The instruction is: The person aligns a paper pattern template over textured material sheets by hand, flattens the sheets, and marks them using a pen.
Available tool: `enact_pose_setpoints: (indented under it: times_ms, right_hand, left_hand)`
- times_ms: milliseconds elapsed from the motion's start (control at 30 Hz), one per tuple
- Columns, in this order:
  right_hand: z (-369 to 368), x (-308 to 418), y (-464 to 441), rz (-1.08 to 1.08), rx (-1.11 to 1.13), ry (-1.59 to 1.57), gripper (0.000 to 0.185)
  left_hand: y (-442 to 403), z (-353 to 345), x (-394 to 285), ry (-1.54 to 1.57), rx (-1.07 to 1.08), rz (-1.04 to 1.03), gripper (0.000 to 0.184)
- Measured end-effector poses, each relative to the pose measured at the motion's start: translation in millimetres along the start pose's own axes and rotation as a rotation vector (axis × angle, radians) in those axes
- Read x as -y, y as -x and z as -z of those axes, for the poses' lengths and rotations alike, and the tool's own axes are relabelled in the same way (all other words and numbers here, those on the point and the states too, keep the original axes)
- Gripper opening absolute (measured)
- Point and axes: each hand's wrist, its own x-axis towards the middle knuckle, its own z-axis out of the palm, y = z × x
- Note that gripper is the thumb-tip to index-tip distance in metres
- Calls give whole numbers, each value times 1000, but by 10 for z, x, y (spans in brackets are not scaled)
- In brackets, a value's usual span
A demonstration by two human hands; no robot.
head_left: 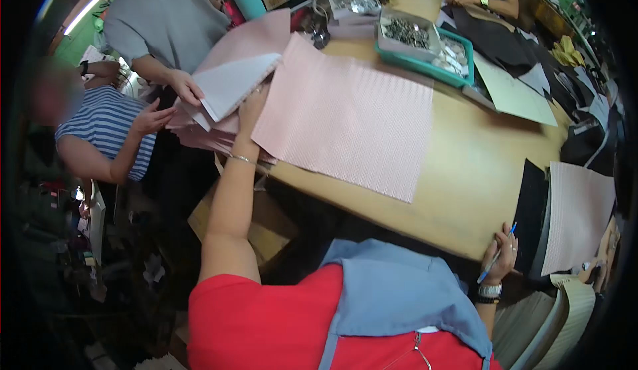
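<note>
Yellowish wood makes up the broad table [472, 164] that fills the middle of the view. Beyond its left end stand a co-worker in a grey top [166, 14] and another in a striped top [109, 127]. Flat across the near left part of the table lies a large pink textured sheet [352, 117], its left edge beside the person's left arm. Next comes a pile of pink pieces [209, 141] at the table's left edge, with a white-faced piece [229, 84] tilted above it; the grey-topped co-worker's hand [186, 88] grips that piece's left end. At the far right lie a ribbed pink panel [578, 217] and, just beside it, a narrower black piece [530, 217]. Smaller again is the teal tray [428, 72] on the far side of the table, bearing a box of small metal parts [407, 32].

The left hand [251, 107] reaches in between the pink sheet and the white-faced piece — its fingertips are hidden, so I cannot tell whether they pinch anything. The right hand [501, 256] rests at the table's near right edge, fingers curled around a slim blue pen [488, 268] — the smallest thing.
</note>
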Motion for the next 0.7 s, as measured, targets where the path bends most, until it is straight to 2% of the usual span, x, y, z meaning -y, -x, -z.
enact_pose_setpoints:
  times_ms: [67, 167, 267, 367, 467, 567, 700]
  right_hand:
    - [5, -4, 18, -1, -5, 11, 19]
    - [-11, -42, 38, 0, -4, -4, 19]
    - [-8, -24, 30, 16, -15, 17, 19]
    - [-3, -22, 33, -6, -1, 16, 19]
    - [10, -5, 19, -1, 0, 10, 19]
    - [5, -6, 26, 2, -3, 18, 18]
    - [8, -5, 14, 8, -1, 10, 18]
  left_hand:
    - [-85, 170, -87, 97, 128, 108, 37]
    - [-45, 24, -6, 44, -38, 30, 37]
    - [-35, 119, -84, 114, -3, 52, 38]
    - [-46, -5, 45, 2, -3, 23, 37]
    - [-73, -72, 113, 83, -25, 48, 37]
    - [-21, 61, -61, 26, -23, 82, 36]
    - [-41, -31, 25, 33, -20, 85, 36]
